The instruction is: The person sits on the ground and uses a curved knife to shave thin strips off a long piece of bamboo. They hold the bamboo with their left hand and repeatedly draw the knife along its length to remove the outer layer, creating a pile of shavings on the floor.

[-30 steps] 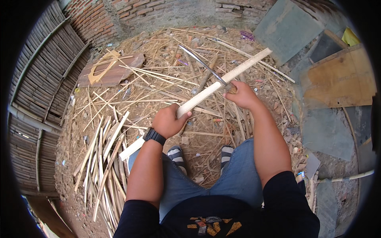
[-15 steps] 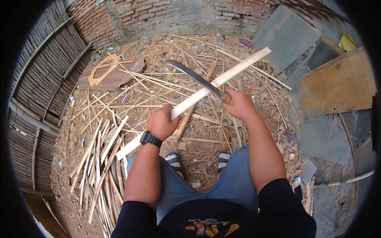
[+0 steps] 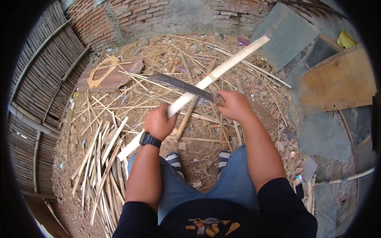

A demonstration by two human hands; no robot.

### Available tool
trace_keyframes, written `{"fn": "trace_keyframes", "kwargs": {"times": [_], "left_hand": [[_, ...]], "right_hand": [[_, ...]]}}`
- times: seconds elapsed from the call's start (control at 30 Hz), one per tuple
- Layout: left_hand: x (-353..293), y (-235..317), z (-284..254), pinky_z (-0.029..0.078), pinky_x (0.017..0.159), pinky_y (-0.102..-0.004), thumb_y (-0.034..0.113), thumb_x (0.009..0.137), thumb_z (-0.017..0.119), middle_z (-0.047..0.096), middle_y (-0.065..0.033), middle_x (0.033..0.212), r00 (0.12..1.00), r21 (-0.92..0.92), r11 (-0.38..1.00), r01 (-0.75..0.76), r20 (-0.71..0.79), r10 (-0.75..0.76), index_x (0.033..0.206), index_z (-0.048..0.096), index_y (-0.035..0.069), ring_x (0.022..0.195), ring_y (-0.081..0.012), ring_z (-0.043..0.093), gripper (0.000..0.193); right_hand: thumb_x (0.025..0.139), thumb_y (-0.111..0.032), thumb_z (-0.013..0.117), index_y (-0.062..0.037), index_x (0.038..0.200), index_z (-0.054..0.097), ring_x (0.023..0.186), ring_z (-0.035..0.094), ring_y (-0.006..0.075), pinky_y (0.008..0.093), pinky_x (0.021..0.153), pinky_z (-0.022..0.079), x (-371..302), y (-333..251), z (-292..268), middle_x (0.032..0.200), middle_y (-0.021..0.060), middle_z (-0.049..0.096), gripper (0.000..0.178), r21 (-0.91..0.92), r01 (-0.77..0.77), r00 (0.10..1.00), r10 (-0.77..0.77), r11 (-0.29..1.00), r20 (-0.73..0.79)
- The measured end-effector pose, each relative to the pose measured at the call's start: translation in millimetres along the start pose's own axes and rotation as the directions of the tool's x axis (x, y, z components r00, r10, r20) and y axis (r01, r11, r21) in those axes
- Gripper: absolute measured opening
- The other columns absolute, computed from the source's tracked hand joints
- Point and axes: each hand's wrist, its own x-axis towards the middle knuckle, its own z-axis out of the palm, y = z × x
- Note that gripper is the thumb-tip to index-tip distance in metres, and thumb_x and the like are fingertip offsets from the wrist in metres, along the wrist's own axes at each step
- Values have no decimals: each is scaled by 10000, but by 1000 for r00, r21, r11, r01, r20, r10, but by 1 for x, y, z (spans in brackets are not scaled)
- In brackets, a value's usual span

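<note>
My left hand [image 3: 159,122] is closed around a long pale split-bamboo strip [image 3: 232,62], which slants from my left knee up to the far right. A black watch is on that wrist. In my right hand [image 3: 236,104] is the wooden handle of a machete [image 3: 174,83]; the fingers are wrapped round it. Its dark, broad blade points to the far left and crosses the strip just beyond my left hand. The blade seems to lie on the strip's upper face. Part of the handle is hidden inside my right fist.
A pile of split bamboo strips [image 3: 104,174] lies beside my left leg. Thin slivers and round sticks [image 3: 186,123] litter the dirt ahead. A brown board [image 3: 113,75] lies at the far left, near a bamboo fence [image 3: 43,91]. Grey sheets [image 3: 285,35] lean by the brick wall [image 3: 158,16].
The machete has slid along the strip toward my left hand, and its blade has swung lower. The strip's far end has risen slightly.
</note>
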Motion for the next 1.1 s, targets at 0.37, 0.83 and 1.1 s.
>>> {"fn": "trace_keyframes", "kwargs": {"times": [0.37, 0.83, 1.1], "left_hand": [[1, -5, -1, 539, 624, -479, 376, 856, 833, 700, -182, 732, 999, -4, 1000, 17, -39, -17, 903, 678, 53, 693, -398, 699, 360], [1, -5, -11, 537, 617, -462, 354, 839, 854, 704, -180, 734, 997, -21, 997, 71, -15, -71, 904, 693, 46, 678, -378, 702, 354], [-2, -7, -10, 544, 641, -502, 371, 852, 820, 707, -179, 736, 999, -38, 998, 42, 2, -42, 882, 668, 64, 707, -406, 698, 344]], "right_hand": [[879, -333, 789, 8, 1331, 649, 1077, 714, 411, 463, 945, 552, 9, 42, -1, 1115, 280, 734, 583, 329, -217, 956, 269, 919, -121], [873, -311, 807, 9, 1202, 697, 973, 738, 352, 426, 883, 558, 13, 76, -5, 1022, 192, 757, 472, 435, -257, 888, 388, 863, -245], [838, -321, 836, -47, 1208, 716, 892, 737, 370, 438, 827, 557, 0, 11, 0, 932, 230, 743, 475, 79, 48, 997, -43, 996, -66]]}}
